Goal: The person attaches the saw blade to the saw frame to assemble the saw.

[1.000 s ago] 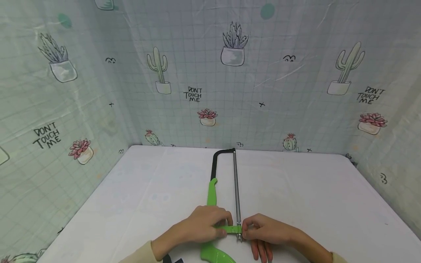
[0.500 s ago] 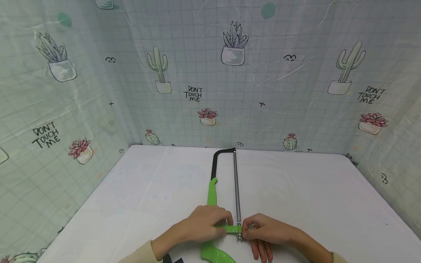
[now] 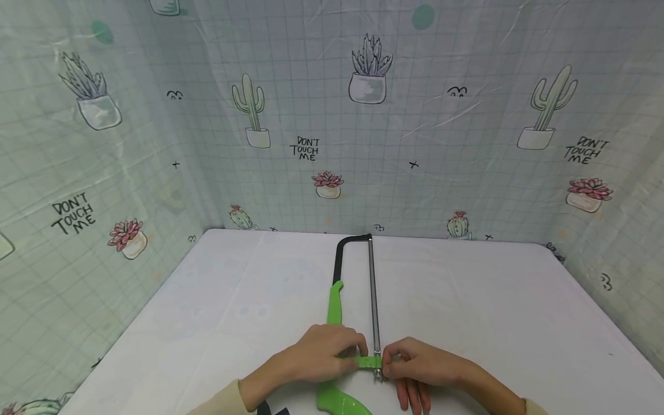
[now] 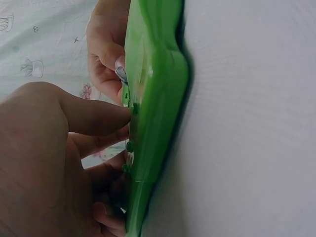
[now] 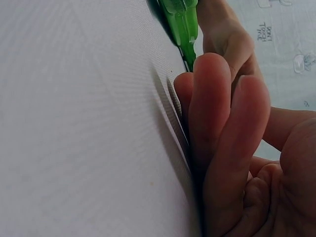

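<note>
A hacksaw (image 3: 334, 305) with a green handle and black front bow lies flat on the white table. Its silver blade (image 3: 373, 294) runs along the right side, ending near me at a green arm with a small metal wing nut (image 3: 378, 374). With curled fingers and thumb, my left hand (image 3: 327, 354) grips the green frame beside that arm. My right hand (image 3: 422, 363) pinches at the blade's near end with thumb and forefinger, its other fingers lower on the table. In the left wrist view the green handle (image 4: 163, 84) hides part of this contact.
The white table (image 3: 498, 311) spreads around the saw, with a printed cactus cloth (image 3: 332, 132) hanging behind and at both sides. Part of a dark object (image 3: 263, 408) shows at the bottom edge, beneath my left forearm.
</note>
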Demonstrator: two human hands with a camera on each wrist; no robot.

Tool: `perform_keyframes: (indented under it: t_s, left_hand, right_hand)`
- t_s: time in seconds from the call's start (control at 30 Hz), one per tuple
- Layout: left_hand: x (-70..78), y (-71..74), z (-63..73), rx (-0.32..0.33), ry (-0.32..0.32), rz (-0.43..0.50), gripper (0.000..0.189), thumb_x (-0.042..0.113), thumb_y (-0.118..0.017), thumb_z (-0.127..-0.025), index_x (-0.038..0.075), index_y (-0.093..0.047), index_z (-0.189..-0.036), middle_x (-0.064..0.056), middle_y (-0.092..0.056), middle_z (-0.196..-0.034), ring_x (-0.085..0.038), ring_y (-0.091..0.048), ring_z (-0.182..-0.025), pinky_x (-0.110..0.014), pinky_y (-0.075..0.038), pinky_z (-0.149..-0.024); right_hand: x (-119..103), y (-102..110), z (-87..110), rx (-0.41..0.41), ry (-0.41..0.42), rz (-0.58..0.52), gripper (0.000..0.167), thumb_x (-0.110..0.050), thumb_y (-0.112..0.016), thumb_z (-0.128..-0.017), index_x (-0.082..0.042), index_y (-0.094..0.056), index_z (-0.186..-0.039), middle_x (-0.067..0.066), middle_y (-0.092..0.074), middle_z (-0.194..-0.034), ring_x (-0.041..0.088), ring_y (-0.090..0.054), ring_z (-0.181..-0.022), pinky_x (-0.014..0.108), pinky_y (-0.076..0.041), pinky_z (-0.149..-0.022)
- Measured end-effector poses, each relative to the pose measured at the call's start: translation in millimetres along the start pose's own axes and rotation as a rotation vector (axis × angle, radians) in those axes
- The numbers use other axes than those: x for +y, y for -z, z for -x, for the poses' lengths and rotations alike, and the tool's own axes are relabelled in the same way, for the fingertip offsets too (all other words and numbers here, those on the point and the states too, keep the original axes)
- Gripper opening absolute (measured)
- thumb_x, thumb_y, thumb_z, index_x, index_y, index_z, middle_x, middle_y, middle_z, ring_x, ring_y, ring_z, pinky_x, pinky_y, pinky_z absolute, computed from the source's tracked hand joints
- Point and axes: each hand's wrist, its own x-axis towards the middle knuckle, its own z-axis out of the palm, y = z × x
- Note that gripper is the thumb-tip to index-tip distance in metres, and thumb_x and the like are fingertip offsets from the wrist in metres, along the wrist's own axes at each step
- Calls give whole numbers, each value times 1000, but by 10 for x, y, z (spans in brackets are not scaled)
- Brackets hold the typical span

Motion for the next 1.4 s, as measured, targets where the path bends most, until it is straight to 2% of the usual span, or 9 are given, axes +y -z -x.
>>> perform_keyframes:
  t_s: [0.2, 0.7, 0.9, 1.1, 1.4]
  left_hand:
    - [15, 30, 4, -21, 18, 7, 12, 34, -64, -93, 36, -70, -103, 23, -57, -83, 6, -49, -74, -17, -39, -66]
    - [-5, -7, 1, -18, 12, 11, 13, 34, -67, -92, 35, -70, -104, 22, -57, -85, 6, -50, -76, -18, -40, -67]
    - [28, 14, 2, -33, 26, 17, 13, 34, -67, -92, 35, -70, -104, 22, -58, -84, 6, -50, -76, -18, -40, -67]
    - [46, 24, 6, -30, 22, 18, 12, 33, -67, -91, 35, -70, -103, 21, -57, -83, 6, -49, -75, -17, -40, -66]
    - [44, 18, -1, -26, 26, 14, 12, 33, -67, -91, 35, -70, -103, 21, -56, -82, 6, -49, -74, -17, -39, -66]
  right_hand:
    - [4, 5, -6, 6, -3, 2, 18, -17, -51, -105, -3, -63, -105, 19, -74, -72, 7, -65, -47, 21, -49, -43]
    - [22, 9, 9, -8, 1, -33, 21, -14, -50, -103, 0, -66, -108, 10, -75, -74, 5, -66, -49, 21, -50, -44]
    - [1, -64, -10, 48, -13, -8, 20, -20, -58, -101, -3, -67, -100, -1, -73, -67, 3, -63, -45, 20, -48, -42]
    - [-30, -123, -29, 89, -26, 0, 22, -26, -64, -99, -5, -65, -95, -2, -71, -62, 2, -59, -42, 19, -46, -39]
    - [-3, -85, -25, 46, -16, -23, 22, -25, -61, -102, -3, -64, -97, 2, -73, -66, 2, -61, -44, 20, -47, -40]
